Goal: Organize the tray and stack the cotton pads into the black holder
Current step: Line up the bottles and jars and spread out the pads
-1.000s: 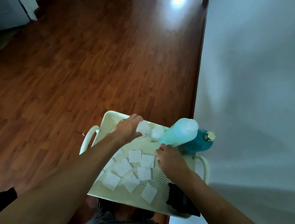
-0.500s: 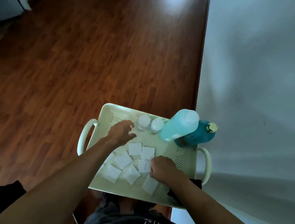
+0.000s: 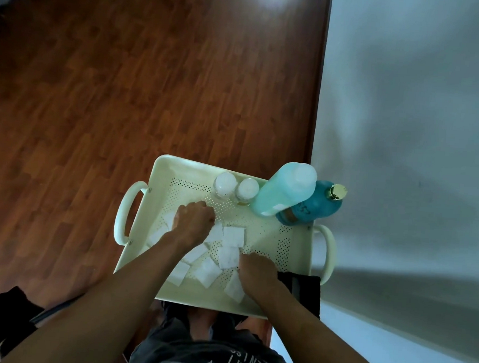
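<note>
Several square white cotton pads (image 3: 232, 236) lie scattered flat on the perforated floor of the cream tray (image 3: 296, 247) (some overlapping). The left hand (image 3: 193, 220) rests knuckles-up on the pads at the tray's middle, fingers curled under; whether it pinches one I cannot tell. The right hand (image 3: 257, 270) presses down among the near pads, its grip likewise hidden. The black holder (image 3: 306, 287) sits at the tray's near right corner, just beside that hand.
</note>
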Demonstrator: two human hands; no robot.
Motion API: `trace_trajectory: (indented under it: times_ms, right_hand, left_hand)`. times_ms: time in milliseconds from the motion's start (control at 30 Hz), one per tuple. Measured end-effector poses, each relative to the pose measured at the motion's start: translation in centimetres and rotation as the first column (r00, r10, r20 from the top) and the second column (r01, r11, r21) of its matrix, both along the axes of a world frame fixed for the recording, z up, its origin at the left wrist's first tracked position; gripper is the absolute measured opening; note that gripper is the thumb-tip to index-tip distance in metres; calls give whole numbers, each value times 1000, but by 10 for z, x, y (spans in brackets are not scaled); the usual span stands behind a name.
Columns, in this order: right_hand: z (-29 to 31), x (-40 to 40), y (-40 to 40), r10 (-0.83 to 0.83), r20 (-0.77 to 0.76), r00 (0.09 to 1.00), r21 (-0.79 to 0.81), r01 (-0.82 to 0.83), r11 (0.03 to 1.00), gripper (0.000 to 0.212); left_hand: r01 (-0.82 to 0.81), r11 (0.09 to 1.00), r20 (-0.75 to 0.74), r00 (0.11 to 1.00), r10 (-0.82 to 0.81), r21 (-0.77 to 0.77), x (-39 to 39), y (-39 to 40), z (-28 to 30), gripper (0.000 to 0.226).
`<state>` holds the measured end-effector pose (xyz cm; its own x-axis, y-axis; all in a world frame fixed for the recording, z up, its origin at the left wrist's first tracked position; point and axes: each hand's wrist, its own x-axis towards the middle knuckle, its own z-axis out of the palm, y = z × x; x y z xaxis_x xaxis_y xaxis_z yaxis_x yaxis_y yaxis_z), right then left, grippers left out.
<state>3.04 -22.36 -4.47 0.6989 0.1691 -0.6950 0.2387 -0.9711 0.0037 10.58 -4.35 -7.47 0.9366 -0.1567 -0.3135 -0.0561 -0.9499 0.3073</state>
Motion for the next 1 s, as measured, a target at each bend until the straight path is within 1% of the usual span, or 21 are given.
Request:
trace_trajectory:
  times_ms: [167,267,400,467,567,633,700,767,933,1000]
  right_hand:
    - [2,-3,0,0,-8,1000,12,0,1000,23]
    - [4,-6,0,-9,-18,1000,22,9,1000,23]
    - [9,-8,0,-37,-17,999,86,39,996,20]
    - [17,-7,0,-25,-8,1000,115,26,993,21]
    - [37,-4,-2,-17,47,999,182,8,983,22]
    - [54,-2,-4,-36,82,996,239,16,971,20]
    - [72,0,-9,-73,112,991,283,39,958,14]
    - [92,0,-20,-136,126,983,337,87,938,15]
    - [123,-12,-58,-360,149,921,501,244,830,8]
    - [129,-21,-73,-431,141,891,542,295,787,11]
  left_hand:
    - [27,1000,29,999,-27,-12,-7,5,-4,20]
    - [21,999,19,1000,-20,-38,-12,8,-1,21]
    - [-15,993,13,1000,17,-114,-11,16,9,20]
    - [-37,988,17,999,40,-148,-10,20,16,17]
    - [-97,968,1,995,100,-231,-10,26,26,13]
    - [-137,947,-15,990,139,-291,-12,28,33,11]
    - [-167,924,-28,986,167,-345,-15,29,40,10]
    - [-194,897,-43,980,192,-397,-20,26,48,8]
    - [-225,848,-73,973,217,-480,-37,13,68,11]
    - [-220,839,-86,975,205,-497,-44,5,74,8]
